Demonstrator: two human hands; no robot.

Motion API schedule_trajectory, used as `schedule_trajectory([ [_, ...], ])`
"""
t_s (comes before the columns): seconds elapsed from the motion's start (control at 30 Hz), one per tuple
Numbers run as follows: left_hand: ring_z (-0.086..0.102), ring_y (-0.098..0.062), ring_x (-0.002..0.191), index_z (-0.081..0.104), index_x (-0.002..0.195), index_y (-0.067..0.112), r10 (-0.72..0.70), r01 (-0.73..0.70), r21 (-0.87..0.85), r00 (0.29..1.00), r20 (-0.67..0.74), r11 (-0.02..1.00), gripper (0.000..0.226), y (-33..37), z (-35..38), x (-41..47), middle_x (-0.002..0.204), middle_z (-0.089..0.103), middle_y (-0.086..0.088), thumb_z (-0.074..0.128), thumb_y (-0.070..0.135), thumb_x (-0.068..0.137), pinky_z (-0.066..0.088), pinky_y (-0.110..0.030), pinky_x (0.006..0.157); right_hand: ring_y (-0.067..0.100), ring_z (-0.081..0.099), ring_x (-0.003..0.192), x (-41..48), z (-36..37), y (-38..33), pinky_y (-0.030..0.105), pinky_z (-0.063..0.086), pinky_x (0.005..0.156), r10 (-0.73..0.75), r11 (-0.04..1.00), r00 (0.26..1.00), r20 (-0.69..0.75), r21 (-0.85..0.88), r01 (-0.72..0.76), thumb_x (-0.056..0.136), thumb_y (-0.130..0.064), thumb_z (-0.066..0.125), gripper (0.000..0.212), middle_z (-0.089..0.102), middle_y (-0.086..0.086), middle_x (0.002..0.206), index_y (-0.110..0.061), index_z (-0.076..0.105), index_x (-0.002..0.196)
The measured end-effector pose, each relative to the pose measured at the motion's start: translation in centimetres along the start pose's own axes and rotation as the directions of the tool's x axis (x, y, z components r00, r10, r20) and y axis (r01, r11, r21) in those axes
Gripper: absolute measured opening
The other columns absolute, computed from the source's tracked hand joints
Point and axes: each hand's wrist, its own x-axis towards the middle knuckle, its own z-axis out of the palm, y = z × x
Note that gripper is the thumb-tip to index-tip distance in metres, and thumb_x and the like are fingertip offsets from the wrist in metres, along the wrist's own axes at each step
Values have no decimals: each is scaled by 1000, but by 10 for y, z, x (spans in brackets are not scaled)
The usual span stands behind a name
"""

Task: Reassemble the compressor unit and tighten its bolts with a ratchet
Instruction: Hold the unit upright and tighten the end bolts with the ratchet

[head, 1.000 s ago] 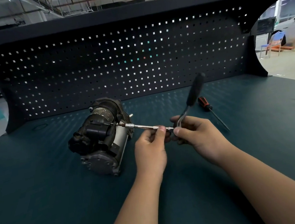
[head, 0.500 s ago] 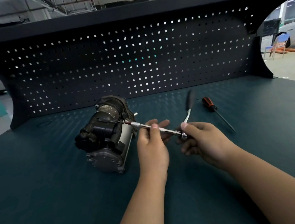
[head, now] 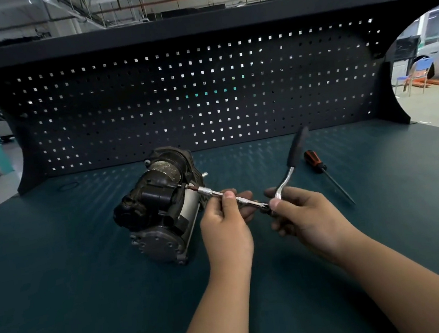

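The dark compressor unit (head: 157,209) lies on its side on the green bench, left of centre. A ratchet with a long chrome extension bar (head: 217,193) reaches from its right side, the tip set on a bolt on the compressor. My left hand (head: 226,225) pinches the extension bar at its middle. My right hand (head: 300,216) grips the ratchet head, and the black ratchet handle (head: 295,149) sticks up and to the right, away from me.
A screwdriver (head: 323,172) with an orange and black handle lies on the bench right of the ratchet. A dark pegboard (head: 205,96) closes off the back of the bench. A black ring (head: 67,187) lies at the back left.
The ratchet handle has swung back and forth and now tilts up to the right again. Both hands keep their hold. The head camera has shifted slightly.
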Motion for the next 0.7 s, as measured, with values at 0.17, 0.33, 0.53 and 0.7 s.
schedule_trajectory([
  [0.17, 72, -16, 77, 58, 92, 16, -35, 35, -37, 999, 8, 999, 19, 2, 1, 0, 82, 75, 5, 42, 17, 102, 54, -20, 62, 21, 71, 89, 1, -5, 5, 28, 56, 77, -57, 997, 998, 28, 52, 55, 82, 6, 69, 29, 73, 2, 98, -21, 78, 91],
  [0.33, 73, -15, 77, 58, 93, 16, -46, 47, -50, 999, 13, 998, 20, 6, 1, -1, 82, 75, 6, 41, 17, 102, 54, -19, 62, 23, 70, 100, 0, -10, 7, 31, 53, 86, -88, 996, 995, 48, -20, 89, 70, -12, 76, 35, 73, 4, 104, -26, 76, 101],
  [0.53, 72, -14, 78, 56, 101, 22, -53, 56, -84, 998, 35, 995, 18, 9, -3, -5, 87, 75, 8, 39, 18, 103, 54, -21, 65, 12, 62, 49, 3, 3, -3, 21, 48, 44, 184, 945, 982, 47, 268, -190, 82, -28, 64, 24, 67, 7, 72, -7, 64, 93],
  [0.7, 72, -20, 76, 55, 98, 15, -90, 93, -186, 996, 21, 978, 18, 13, -2, -6, 83, 75, 4, 38, 14, 103, 54, -21, 60, 8, 45, 35, 5, 10, -4, 18, 34, 33, 380, 909, 924, 50, 168, -383, 97, -40, 50, 33, 62, 4, 55, -8, 59, 99],
])
